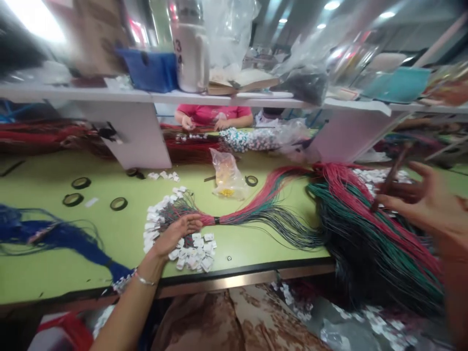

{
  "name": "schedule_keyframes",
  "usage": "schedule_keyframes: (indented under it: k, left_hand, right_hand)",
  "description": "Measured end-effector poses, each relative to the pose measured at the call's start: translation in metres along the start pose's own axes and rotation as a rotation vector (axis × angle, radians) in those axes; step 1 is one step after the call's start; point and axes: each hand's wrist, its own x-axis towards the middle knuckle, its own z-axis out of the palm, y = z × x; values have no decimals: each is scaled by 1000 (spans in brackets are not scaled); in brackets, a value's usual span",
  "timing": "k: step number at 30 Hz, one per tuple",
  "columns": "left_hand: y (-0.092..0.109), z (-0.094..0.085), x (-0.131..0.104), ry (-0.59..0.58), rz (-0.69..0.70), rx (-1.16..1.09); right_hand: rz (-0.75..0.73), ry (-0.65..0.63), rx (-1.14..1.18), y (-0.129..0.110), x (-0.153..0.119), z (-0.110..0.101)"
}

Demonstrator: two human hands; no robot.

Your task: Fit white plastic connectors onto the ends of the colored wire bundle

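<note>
Rests left hand (pixel 185 227), loosely opened, on the taped wire bundle (pixel 236 217) lying across the green table (pixel 252 248); grasps a dark object (pixel 394 176), blurred, in right hand (pixel 426 200) near the wire pile (pixel 345 231). Might tangle both or scatter white connectors (pixel 197 251) by tugging unevenly.

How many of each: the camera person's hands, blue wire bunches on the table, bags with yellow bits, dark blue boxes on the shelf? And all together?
Hands: 2, the left hand and the right hand
Blue wire bunch: 1
Bag with yellow bits: 1
Dark blue box: 1
Total: 5
</note>
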Motion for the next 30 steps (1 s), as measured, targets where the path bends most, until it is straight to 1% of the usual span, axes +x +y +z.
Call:
schedule_keyframes:
  k: [1,2,3,5,7,9,10,11,13,15,18,19,21,23,26,28,30]
  left_hand:
    - [-2,2,2,-5,27,-2]
    - [-3,5,4,-7,56,-8]
    - [-4,8,5,-4,82,-21]
    - [-6,16,7,23,121,-72]
    - [-7,23,7,66,157,-165]
    - [-7,30,7,100,200,-300]
    - [-6,32,7,124,232,-378]
    - [-6,34,7,146,251,-452]
    - [-5,34,6,211,270,-571]
    - [-5,31,5,270,259,-659]
    - [-7,21,4,348,247,-744]
    - [-8,18,5,368,243,-764]
    - [-9,10,6,377,212,-802]
    - [-10,4,6,353,149,-831]
    - [-11,-4,6,295,43,-860]
    - [-12,-7,5,261,5,-869]
    - [-12,-7,4,232,-5,-866]
  right_hand:
    - [79,-4,120,-33,3,22]
    - [106,-55,237,-66,6,47]
    - [99,-116,347,-97,9,76]
    - [25,-285,499,-153,13,139]
    - [-71,-437,581,-198,12,200]
    - [-187,-561,548,-235,7,254]
    - [-223,-593,487,-250,4,276]
    - [-246,-607,410,-264,0,294]
    - [-275,-589,253,-286,-8,322]
    - [-307,-535,165,-300,-16,340]
    - [-379,-493,196,-306,-24,352]
    - [-397,-505,231,-304,-26,353]
    - [-400,-573,317,-298,-28,353]
    - [-344,-671,447,-288,-28,353]
    - [-183,-805,743,-271,-26,356]
    - [-68,-854,932,-261,-25,362]
    - [13,-867,1052,-253,-24,368]
